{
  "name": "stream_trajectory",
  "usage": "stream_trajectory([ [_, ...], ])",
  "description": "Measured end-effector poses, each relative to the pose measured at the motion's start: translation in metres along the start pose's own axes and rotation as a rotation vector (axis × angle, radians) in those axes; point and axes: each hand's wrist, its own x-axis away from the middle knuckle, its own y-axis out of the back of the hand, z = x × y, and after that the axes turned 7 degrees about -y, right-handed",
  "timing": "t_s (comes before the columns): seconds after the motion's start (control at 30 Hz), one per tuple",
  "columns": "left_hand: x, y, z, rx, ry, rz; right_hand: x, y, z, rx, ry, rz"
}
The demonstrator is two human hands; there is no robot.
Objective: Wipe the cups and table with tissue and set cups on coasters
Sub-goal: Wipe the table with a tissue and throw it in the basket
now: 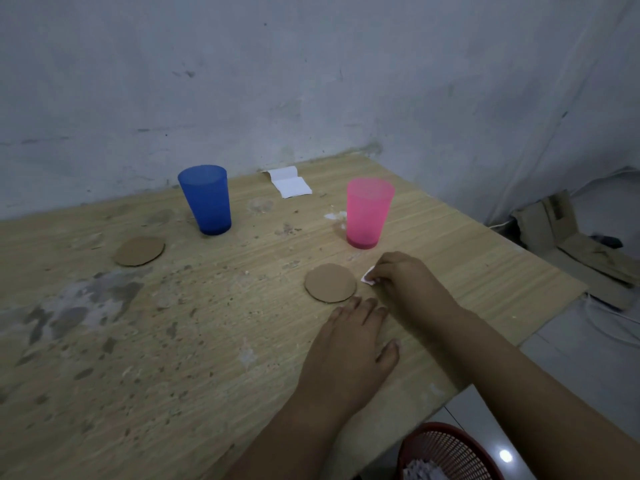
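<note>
A blue cup (207, 199) stands upright on the bare wooden table (173, 341) at the back left. A pink cup (368, 211) stands upright on the table at the right. Two round cardboard coasters lie flat: one (139, 251) in front of the blue cup, the other (330, 283) in front of the pink cup. My right hand (405, 275) presses a small folded tissue (367, 274) onto the table just right of the near coaster. My left hand (353, 344) rests flat on the table, fingers spread, just below that coaster.
A strip of white tissue (289, 181) lies at the back by the wall. The table top is stained and speckled with crumbs. A red mesh basket (446, 452) stands on the floor at the lower right. Cardboard pieces (571, 244) lie on the floor at the right.
</note>
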Motion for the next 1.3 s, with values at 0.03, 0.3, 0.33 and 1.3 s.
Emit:
stream_trajectory([
  [0.03, 0.000, 0.001, -0.001, 0.002, 0.002, 0.000, -0.008, -0.003, -0.002, 0.019, -0.005, -0.007],
  [0.3, 0.001, 0.001, 0.001, 0.014, 0.020, 0.016, -0.016, 0.017, -0.043, 0.031, -0.290, -0.147],
  [0.33, 0.001, 0.001, 0.001, 0.013, 0.018, 0.014, -0.008, 0.019, -0.045, 0.044, -0.307, -0.151],
  [1.3, 0.000, 0.005, 0.002, 0.222, 0.101, -0.103, 0.028, 0.003, 0.009, -0.023, -0.263, -0.092],
])
